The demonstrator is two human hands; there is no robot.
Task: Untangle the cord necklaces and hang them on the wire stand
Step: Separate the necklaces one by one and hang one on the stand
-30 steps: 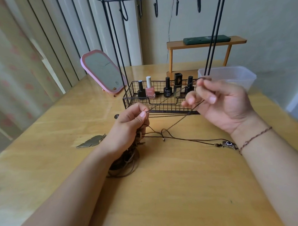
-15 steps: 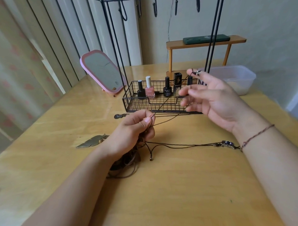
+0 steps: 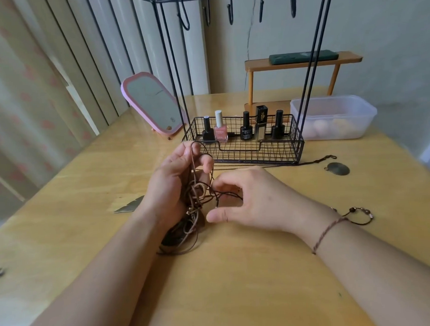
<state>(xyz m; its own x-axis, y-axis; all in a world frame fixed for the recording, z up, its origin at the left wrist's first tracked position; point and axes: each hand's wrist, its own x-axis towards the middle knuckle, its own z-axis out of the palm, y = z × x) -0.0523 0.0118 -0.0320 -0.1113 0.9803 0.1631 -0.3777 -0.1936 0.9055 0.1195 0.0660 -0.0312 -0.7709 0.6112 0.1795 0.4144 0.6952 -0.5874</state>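
Observation:
A tangle of brown cord necklaces hangs from my left hand, which is turned palm up with its fingers curled round the strands near the top. My right hand is just right of the tangle, fingers curled, with a thin dark cord running into them. The black wire stand rises behind, its hooks bare. A chain with a round disc pendant lies in front of the stand's basket. A beaded cord lies behind my right wrist. A feather pendant lies at the left.
Several nail polish bottles stand in the stand's basket. A pink mirror leans at the back left. A clear plastic tub sits at the back right, before a small wooden shelf.
My right hand dropped from in front of the basket down to the tangle. My left hand turned palm up and lifted the cords. The stretched dark cord has gone slack.

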